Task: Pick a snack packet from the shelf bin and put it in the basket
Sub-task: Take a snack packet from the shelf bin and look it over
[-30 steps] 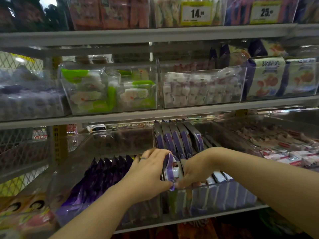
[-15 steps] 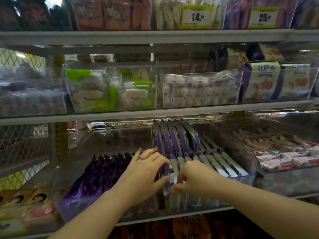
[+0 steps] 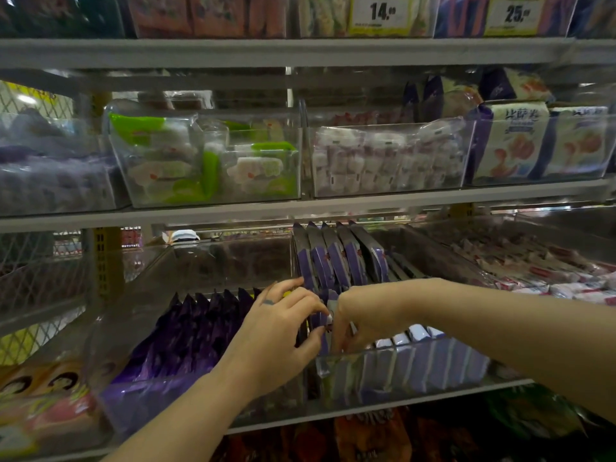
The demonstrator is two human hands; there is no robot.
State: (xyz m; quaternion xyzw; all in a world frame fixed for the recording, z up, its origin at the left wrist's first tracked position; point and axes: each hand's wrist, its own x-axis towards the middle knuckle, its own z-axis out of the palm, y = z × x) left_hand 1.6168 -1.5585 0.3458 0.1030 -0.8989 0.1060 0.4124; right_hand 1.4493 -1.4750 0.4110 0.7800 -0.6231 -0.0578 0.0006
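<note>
The left hand (image 3: 276,331), a ring on one finger, pinches the upper edge of a slim purple-and-white snack packet (image 3: 324,325) between thumb and forefinger, the packet standing upright at the left end of a row of like packets in a clear plastic shelf bin (image 3: 400,371). The right hand (image 3: 363,318) reaches in from the right with its fingers curled down among the same packets, just beside the left hand, though whether it grips one cannot be told. A neighbouring clear bin to the left holds dark purple foil pouches (image 3: 200,328).
</note>
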